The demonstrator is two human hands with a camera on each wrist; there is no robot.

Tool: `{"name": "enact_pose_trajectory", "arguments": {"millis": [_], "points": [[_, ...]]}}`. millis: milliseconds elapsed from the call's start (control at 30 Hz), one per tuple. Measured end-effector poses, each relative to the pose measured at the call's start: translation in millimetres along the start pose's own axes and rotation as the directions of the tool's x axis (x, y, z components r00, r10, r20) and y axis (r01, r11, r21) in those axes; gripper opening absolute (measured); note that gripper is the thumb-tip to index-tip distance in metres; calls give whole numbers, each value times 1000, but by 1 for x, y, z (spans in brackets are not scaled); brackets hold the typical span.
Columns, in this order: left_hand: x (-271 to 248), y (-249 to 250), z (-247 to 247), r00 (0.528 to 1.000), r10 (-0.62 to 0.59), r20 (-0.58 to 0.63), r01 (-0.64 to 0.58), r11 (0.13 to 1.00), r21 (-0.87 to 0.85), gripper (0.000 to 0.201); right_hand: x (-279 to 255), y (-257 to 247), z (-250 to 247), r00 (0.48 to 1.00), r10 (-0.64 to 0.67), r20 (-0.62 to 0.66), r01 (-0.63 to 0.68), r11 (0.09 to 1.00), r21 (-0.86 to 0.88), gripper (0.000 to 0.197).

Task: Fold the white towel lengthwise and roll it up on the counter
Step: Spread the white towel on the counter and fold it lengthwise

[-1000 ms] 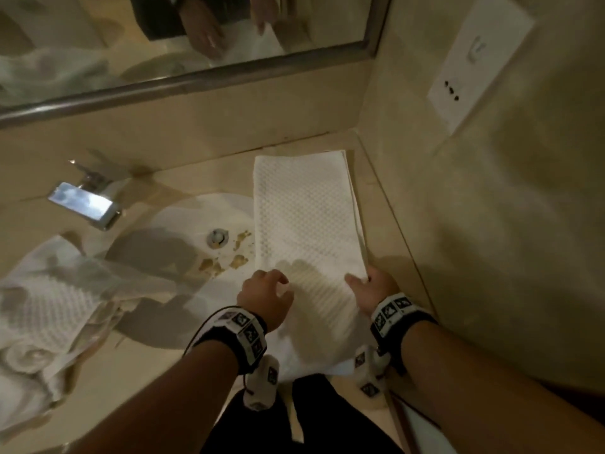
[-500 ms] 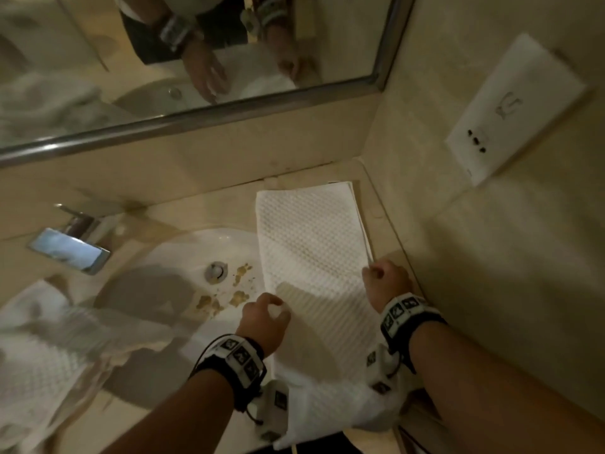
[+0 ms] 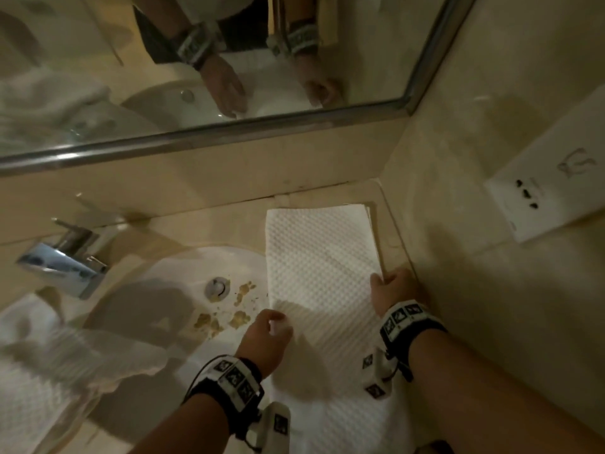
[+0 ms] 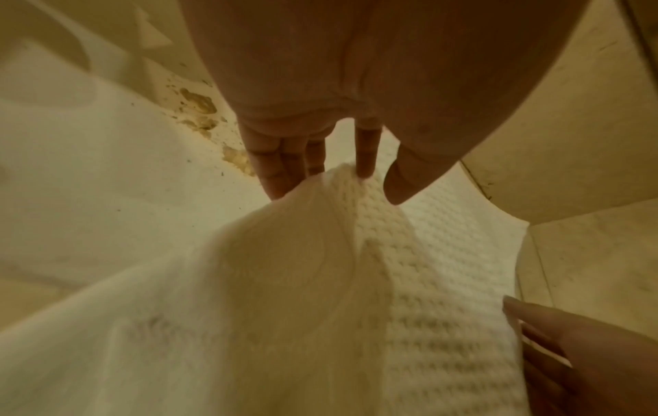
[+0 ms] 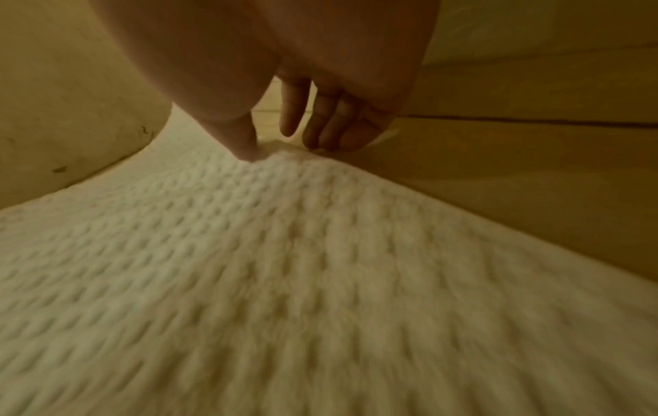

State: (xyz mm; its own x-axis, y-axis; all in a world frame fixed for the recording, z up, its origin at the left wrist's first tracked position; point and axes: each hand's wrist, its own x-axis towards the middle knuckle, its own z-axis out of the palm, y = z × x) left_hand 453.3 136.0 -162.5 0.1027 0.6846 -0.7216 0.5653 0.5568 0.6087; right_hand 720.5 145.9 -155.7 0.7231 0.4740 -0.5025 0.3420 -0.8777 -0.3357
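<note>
The white waffle towel lies as a long narrow strip on the counter, right of the sink. It runs from the back wall toward me, and its near end hangs over the front edge. My left hand is at the strip's left edge. In the left wrist view its thumb and fingers pinch a raised ridge of the towel. My right hand is at the right edge, close to the side wall. There the thumb presses on the towel while the fingers curl at its border.
The white sink basin holds brownish debris near the drain. A chrome faucet stands at the left, with crumpled white towels below it. The mirror is behind, and a socket plate is on the right wall.
Both hands have slid farther along the towel, away from me. The right hand now sits well up the right edge; the left has raised a pinch of the left edge.
</note>
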Motion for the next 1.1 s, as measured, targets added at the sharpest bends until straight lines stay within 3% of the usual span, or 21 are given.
{"name": "enact_pose_trajectory", "arguments": {"millis": [100, 200, 367, 467, 500, 600, 733, 833, 933, 1033, 1100], "points": [[7, 1, -1, 993, -115, -35, 105, 974, -201, 48, 9, -14, -5, 998, -56, 44, 51, 995, 89, 53], [24, 3, -5, 987, -158, -40, 146, 967, -207, 62, 25, -29, -4, 985, -77, 152, 52, 986, 160, 56], [36, 15, -10, 991, -130, 17, 130, 969, -210, 27, 32, -37, -8, 966, -98, 240, 91, 995, 39, 72], [36, 17, -14, 987, -154, 36, 158, 956, -249, 18, 25, -22, -16, 937, -115, 331, 153, 984, -92, 77], [36, 15, -14, 987, -160, 35, 163, 954, -250, 18, 22, -12, -18, 924, -118, 365, 181, 973, -144, 76], [31, 12, -16, 987, -162, 6, 160, 965, -207, 19, 14, 10, -24, 886, -165, 433, 284, 932, -226, 38], [34, 43, -26, 997, -80, -8, 76, 972, -221, 18, 29, -9, -31, 894, -214, 394, 325, 914, -241, 44], [47, 84, -45, 993, 4, -115, -36, 960, -277, 25, 39, -49, -39, 930, -252, 267, 286, 954, -94, 43], [57, 111, -66, 978, 35, -205, -87, 964, -251, 41, 42, -73, -40, 965, -176, 196, 161, 983, 93, 56], [51, 101, -65, 998, -42, -55, 31, 983, -179, 36, 38, -53, -35, 927, -106, 359, 78, 993, 92, 78], [44, 80, -57, 992, -109, 66, 109, 994, -5, 29, 27, -25, -33, 879, -68, 471, 77, 997, 1, 73]]}}
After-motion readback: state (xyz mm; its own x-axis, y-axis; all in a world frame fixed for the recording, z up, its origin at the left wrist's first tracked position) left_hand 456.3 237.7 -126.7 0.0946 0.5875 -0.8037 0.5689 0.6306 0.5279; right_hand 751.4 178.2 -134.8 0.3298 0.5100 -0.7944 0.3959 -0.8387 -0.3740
